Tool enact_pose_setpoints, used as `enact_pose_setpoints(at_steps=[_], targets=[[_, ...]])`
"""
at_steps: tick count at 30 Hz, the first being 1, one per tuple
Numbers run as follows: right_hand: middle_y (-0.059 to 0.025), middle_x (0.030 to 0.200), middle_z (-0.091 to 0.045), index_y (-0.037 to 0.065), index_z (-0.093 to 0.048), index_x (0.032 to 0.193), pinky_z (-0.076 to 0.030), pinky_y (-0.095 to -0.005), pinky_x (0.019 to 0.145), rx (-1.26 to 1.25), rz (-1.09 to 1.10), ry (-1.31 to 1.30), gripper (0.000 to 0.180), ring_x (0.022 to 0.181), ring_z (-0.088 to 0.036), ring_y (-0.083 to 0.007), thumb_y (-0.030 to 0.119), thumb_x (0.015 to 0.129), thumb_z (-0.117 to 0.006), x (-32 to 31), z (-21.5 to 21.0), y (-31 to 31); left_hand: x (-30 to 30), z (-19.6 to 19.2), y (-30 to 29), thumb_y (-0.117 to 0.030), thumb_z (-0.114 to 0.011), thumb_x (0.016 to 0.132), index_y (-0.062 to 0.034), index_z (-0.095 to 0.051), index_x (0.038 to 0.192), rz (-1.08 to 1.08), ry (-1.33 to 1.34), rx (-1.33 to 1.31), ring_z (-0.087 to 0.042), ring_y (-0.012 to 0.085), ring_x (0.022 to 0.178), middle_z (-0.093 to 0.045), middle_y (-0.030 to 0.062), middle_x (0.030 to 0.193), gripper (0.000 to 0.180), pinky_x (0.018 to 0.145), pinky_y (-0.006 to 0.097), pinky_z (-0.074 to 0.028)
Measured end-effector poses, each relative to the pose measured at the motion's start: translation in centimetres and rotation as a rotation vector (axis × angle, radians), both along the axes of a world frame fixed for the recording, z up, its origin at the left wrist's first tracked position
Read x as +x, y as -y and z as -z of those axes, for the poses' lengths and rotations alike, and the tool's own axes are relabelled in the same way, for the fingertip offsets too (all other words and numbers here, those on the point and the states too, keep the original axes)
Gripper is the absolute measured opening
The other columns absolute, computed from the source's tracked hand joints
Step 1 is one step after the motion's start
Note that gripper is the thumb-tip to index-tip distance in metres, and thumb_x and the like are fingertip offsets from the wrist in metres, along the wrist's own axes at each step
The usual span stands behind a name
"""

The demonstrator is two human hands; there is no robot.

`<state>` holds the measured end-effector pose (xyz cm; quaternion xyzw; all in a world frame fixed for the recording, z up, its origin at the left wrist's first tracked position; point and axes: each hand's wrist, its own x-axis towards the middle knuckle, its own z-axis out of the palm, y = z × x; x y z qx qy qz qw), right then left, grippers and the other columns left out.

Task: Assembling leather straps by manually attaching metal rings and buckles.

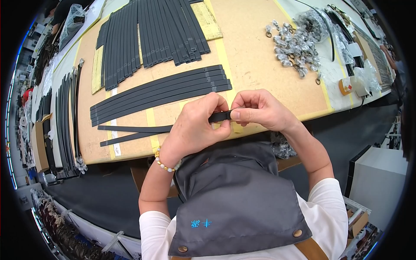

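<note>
Near the table's front edge, both my hands work on one black strap [220, 116]. My left hand [195, 123] is closed around it, with a beaded bracelet on the wrist. The thumb and fingers of my right hand [262, 110] pinch the strap's short end, partly hiding it. Two strap tails [135, 129] spread to the left from under my left hand and lie on the table; whether they belong to one folded strap I cannot tell. Just beyond my hands, several flat black straps [160, 92] lie side by side.
A large layer of black straps [151, 37] covers the back of the tan tabletop [255, 65]. At the right are plastic-wrapped metal clasps [294, 47] and an orange-labelled container [345, 86]. More dark straps [65, 121] hang over the left side. A white cabinet [377, 182] stands at the right.
</note>
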<state>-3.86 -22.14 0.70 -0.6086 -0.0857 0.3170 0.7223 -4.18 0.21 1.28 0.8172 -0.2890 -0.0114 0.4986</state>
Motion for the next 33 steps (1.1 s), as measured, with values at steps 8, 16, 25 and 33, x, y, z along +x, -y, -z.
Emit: enact_pose_setpoints(at_steps=[8, 16, 25, 33], targets=[[-0.0002, 0.085, -0.066, 0.001, -0.067, 0.095, -0.05, -0.0234, 0.067, -0.024, 0.013, -0.009, 0.018, 0.073, -0.06, -0.0066, 0.017, 0.094, -0.075, -0.1, 0.4, -0.1, 0.1, 0.6, 0.1, -0.005, -0.074, 0.076, -0.0017, -0.059, 0.088, -0.006, -0.022, -0.013, -0.064, 0.0233, 0.067, -0.063, 0.0107, 0.076, 0.02, 0.06, 0.033, -0.05], [-0.0013, 0.083, -0.067, 0.0, -0.068, 0.094, -0.05, -0.0242, 0.067, -0.029, 0.017, 0.0, 0.019, 0.073, -0.061, -0.0073, 0.018, 0.096, -0.074, -0.4, 0.6, -0.2, 0.1, 0.6, 0.0, 0.0, -0.075, 0.074, 0.0001, -0.062, 0.09, 0.023, -0.01, 0.011, -0.061, 0.0102, 0.068, -0.064, 0.0051, 0.078, 0.02, 0.059, 0.024, -0.051], [0.0046, 0.082, -0.061, 0.002, -0.067, 0.095, -0.043, -0.0212, 0.063, -0.106, 0.058, 0.123, 0.017, 0.073, -0.051, -0.0024, 0.018, 0.098, -0.069, -1.6, 0.8, -0.9, -0.3, 0.8, 0.0, -0.001, -0.078, 0.074, -0.0003, -0.064, 0.089, 0.04, 0.082, -0.037, -0.062, 0.0124, 0.067, -0.065, 0.006, 0.077, 0.02, 0.059, 0.024, -0.052], [0.0036, 0.088, -0.062, 0.002, -0.065, 0.103, -0.045, -0.0219, 0.066, 0.063, -0.038, -0.009, 0.022, 0.075, -0.052, -0.0023, 0.024, 0.101, -0.069, -1.3, 0.9, -0.2, -0.3, 0.1, -0.2, -0.002, -0.078, 0.074, -0.0019, -0.064, 0.087, 0.06, 0.098, -0.053, -0.061, 0.0142, 0.061, -0.064, 0.0063, 0.075, 0.019, 0.054, 0.026, -0.048]])
